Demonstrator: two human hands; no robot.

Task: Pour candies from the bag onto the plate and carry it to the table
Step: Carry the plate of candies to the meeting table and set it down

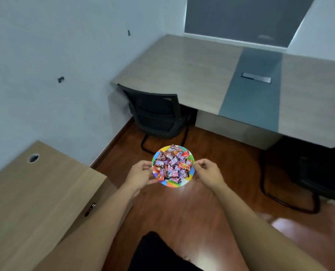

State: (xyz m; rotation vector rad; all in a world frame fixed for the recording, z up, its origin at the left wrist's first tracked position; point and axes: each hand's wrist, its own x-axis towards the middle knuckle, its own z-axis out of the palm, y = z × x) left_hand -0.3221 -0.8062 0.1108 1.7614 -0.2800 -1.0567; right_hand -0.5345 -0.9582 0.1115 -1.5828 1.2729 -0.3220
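A small round plate (pixel 175 185) with a rainbow-coloured rim is held level in the air above the wooden floor, in the middle of the view. A heap of wrapped candies (pixel 172 165), mostly pink, purple and red, fills it. My left hand (pixel 139 172) grips the plate's left edge. My right hand (pixel 208 173) pinches its right edge. The large beige table (pixel 182 71) with a grey-blue strip stands ahead and to the right, well beyond the plate. No candy bag is in view.
A black mesh chair (pixel 158 114) is tucked under the table's left end, just beyond the plate. Another dark chair (pixel 317 173) stands at the right. A low wooden cabinet (pixel 31 192) with a cable hole is at my left. White walls close the corner.
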